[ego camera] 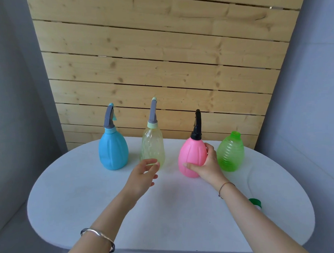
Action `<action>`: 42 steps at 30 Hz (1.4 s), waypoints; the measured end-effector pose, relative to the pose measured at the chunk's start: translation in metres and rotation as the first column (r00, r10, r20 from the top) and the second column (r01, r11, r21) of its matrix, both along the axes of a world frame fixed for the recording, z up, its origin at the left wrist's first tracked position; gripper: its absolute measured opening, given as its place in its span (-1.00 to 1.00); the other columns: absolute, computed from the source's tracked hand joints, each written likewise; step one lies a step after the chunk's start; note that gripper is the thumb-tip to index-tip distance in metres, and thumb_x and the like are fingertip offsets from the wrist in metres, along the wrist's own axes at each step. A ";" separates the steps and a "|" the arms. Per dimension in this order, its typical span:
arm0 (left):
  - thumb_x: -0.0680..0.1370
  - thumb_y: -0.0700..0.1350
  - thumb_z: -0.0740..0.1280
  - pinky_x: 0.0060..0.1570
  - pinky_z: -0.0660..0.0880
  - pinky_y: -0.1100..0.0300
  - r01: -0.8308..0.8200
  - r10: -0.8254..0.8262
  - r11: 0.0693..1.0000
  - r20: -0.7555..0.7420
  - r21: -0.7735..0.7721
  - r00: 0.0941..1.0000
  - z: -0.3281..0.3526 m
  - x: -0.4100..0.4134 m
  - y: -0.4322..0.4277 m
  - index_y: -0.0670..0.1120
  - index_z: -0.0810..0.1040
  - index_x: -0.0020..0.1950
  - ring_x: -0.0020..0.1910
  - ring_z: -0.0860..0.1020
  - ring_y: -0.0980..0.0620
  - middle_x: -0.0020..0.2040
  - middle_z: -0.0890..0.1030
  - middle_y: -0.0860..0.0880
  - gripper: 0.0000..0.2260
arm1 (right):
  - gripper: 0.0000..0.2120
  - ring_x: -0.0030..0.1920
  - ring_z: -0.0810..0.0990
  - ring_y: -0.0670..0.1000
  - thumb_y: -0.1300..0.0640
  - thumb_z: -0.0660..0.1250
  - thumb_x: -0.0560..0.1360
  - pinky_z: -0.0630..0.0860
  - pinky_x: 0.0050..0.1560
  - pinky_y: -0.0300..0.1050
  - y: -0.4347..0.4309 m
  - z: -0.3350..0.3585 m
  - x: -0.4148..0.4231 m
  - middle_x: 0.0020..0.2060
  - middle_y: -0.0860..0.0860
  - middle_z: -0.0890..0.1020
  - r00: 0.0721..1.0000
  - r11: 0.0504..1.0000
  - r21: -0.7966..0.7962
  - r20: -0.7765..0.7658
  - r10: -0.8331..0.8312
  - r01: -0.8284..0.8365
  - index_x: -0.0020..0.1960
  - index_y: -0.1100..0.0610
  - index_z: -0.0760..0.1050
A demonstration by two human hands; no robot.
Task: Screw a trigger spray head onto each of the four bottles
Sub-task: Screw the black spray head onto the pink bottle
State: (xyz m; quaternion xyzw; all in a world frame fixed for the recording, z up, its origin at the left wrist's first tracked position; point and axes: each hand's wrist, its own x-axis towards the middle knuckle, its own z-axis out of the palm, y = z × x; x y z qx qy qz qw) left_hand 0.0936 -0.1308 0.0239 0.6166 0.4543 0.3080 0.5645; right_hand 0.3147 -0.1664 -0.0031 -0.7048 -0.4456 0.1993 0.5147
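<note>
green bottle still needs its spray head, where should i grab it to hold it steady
Grip the green bottle around its wide ribbed belly, coming from its right side, since the pink bottle and right hand crowd its left. It stands upright with an open threaded neck, so keep the top clear.

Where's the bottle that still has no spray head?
Head view, far right of the row: the green bottle stands upright with its neck open, right next to the pink bottle that the right hand grips.
</note>
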 end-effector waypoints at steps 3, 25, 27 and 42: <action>0.59 0.01 0.23 -0.10 0.52 0.21 0.009 -0.009 1.000 -0.009 -0.001 1.000 -0.001 0.001 -0.001 0.02 0.46 0.22 0.00 0.59 0.05 0.17 0.58 -0.05 -0.78 | -0.13 0.29 0.37 0.08 0.15 0.58 0.25 0.40 0.25 -0.01 0.002 -0.001 -0.002 0.33 0.05 0.31 1.000 1.000 0.011 -0.008 0.012 -0.012 0.42 0.05 0.18; 0.59 0.00 0.24 0.02 0.52 0.14 0.035 -0.035 0.999 -0.016 0.002 0.999 0.001 0.006 -0.008 -0.01 0.51 0.13 0.02 0.59 0.00 0.16 0.58 -0.07 -0.83 | -0.13 0.31 0.40 0.11 0.19 0.55 0.30 0.43 0.24 0.04 0.001 0.001 0.002 0.36 0.05 0.37 0.999 0.999 0.004 -0.004 0.035 -0.035 0.47 0.05 0.14; 0.59 0.00 0.24 0.02 0.52 0.14 0.038 -0.038 0.999 -0.013 0.001 0.999 0.002 0.007 -0.009 0.00 0.51 0.11 0.02 0.59 0.00 0.16 0.58 -0.06 -0.85 | -0.10 0.35 0.36 0.11 0.18 0.55 0.30 0.41 0.28 0.05 0.001 0.003 0.000 0.39 0.05 0.33 1.000 1.000 0.000 0.010 0.023 -0.023 0.48 0.06 0.11; 0.58 0.01 0.24 -0.02 0.52 0.18 0.072 -0.071 0.997 -0.018 0.008 0.997 -0.003 0.023 -0.016 0.03 0.51 0.09 0.00 0.59 0.05 0.14 0.59 -0.03 -0.86 | -0.12 0.51 0.08 0.02 0.10 0.47 0.34 0.04 0.50 0.02 -0.034 0.046 0.045 0.49 0.04 0.19 0.841 0.965 0.253 0.505 -0.194 0.071 0.52 0.05 0.06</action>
